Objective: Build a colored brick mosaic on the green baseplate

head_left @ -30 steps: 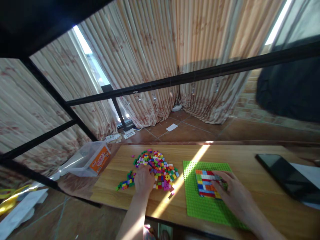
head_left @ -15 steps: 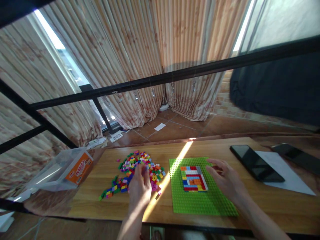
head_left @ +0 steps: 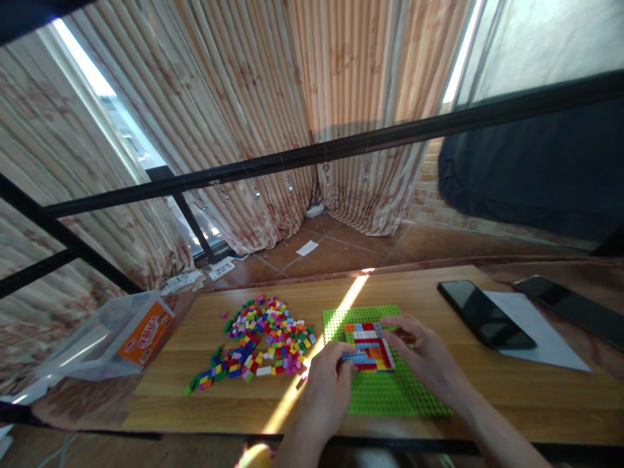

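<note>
Now off the brick pile [head_left: 273,323], the left hand [head_left: 326,385] joins the right hand [head_left: 420,354] at the panel [head_left: 376,348] on the green baseplate [head_left: 385,398].
It pinches a light-blue brick [head_left: 359,357] at the panel's left; whether the right hand grips anything, I cannot tell.

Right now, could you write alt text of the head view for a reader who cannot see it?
A person's left hand and right hand flank a multicoloured brick block on a green baseplate. Loose bricks lie to its left on the wooden table, a black phone to its right.
</note>
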Motion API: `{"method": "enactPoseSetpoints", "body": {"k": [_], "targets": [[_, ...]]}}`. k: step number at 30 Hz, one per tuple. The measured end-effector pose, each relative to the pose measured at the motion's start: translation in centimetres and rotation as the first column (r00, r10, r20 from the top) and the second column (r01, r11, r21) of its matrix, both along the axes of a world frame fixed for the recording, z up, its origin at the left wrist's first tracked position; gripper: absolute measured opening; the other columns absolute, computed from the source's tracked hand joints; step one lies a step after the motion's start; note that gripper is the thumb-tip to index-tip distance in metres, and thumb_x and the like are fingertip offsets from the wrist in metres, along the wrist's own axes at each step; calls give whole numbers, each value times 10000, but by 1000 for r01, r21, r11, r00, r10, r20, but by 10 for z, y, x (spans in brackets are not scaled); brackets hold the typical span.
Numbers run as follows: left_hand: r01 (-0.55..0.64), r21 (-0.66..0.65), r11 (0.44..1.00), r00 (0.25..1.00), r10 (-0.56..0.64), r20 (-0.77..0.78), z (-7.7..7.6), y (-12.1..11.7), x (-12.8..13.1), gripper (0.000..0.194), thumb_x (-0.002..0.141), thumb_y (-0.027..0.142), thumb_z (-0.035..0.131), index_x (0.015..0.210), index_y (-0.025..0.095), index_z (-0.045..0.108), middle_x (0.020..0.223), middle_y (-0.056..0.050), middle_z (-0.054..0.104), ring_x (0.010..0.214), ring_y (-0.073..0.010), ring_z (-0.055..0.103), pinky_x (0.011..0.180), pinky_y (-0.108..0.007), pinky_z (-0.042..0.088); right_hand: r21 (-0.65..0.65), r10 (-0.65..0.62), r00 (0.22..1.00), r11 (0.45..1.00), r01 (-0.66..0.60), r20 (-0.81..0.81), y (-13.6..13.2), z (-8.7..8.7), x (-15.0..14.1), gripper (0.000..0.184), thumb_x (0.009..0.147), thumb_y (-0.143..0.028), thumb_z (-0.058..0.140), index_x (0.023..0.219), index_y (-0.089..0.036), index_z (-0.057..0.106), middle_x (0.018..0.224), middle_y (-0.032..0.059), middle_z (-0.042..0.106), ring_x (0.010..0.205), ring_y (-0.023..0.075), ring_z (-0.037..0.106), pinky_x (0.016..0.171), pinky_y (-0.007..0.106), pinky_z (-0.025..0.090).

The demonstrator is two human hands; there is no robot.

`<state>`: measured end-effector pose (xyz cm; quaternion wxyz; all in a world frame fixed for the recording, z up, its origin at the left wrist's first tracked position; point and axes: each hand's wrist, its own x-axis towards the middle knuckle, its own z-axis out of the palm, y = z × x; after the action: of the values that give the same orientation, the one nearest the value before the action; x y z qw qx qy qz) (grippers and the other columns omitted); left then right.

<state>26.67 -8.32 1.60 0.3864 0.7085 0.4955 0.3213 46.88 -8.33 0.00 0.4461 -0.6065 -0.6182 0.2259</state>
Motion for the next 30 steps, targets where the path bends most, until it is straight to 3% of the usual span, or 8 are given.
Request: {"method": "enactPoseSetpoints", "body": {"k": [5, 9, 17, 21, 25, 30], "targets": [[-1, -71, 997, 996, 7, 90, -4, 1, 6, 188, 815, 181, 494, 944, 221, 624, 894, 2, 679, 838, -139, 624, 764, -240, 475, 107, 156, 987, 981, -159, 34, -6, 9, -8, 200, 829, -267, 550, 992, -266, 667, 1082, 57, 620, 964, 189, 614, 844, 355, 515], [-6, -93, 996, 985, 22, 170, -6, 2, 7, 139, 844, 263, 496, 899, 198, 607, 847, -8, 669, 795, -137, 620, 712, -226, 478, 123, 228, 967, 963, -241, 114, -12, 14, -19, 232, 787, -214, 603, 992, -294, 675, 1101, 49, 619, 991, 196, 607, 871, 374, 505], [2, -141, 990, 980, 26, 198, -9, 2, 11, 256, 878, 386, 442, 847, 188, 603, 729, 7, 615, 621, -113, 588, 569, -208, 452, 98, 219, 894, 956, -276, 390, -8, 5, -26, 158, 838, -211, 566, 876, -304, 687, 948, 7, 687, 898, 187, 618, 815, 367, 477], [-86, -138, 987, 971, 114, 210, -6, 9, 6, 285, 872, 413, 432, 839, 181, 594, 731, 0, 623, 607, -116, 591, 559, -211, 452, 81, 169, 906, 973, -216, 388, -6, 6, -20, 154, 853, -216, 546, 874, -287, 681, 904, 8, 697, 847, 184, 626, 784, 363, 472], [-250, -76, 965, 962, 257, 95, -6, 18, -5, 242, 862, 358, 423, 823, 193, 596, 715, 11, 624, 583, -115, 590, 573, -222, 445, 92, 92, 930, 987, -133, 355, -6, 6, -10, 165, 870, -274, 515, 901, -262, 677, 911, 32, 695, 831, 190, 633, 779, 368, 481], [-202, -67, 977, 979, 204, 16, -18, 18, -9, 192, 823, 247, 437, 836, 201, 623, 745, 4, 644, 639, -124, 606, 612, -234, 457, 98, 103, 929, 984, -146, 355, -6, 3, -7, 187, 872, -284, 497, 928, -262, 674, 917, 34, 695, 830, 191, 638, 777, 368, 489]]}}
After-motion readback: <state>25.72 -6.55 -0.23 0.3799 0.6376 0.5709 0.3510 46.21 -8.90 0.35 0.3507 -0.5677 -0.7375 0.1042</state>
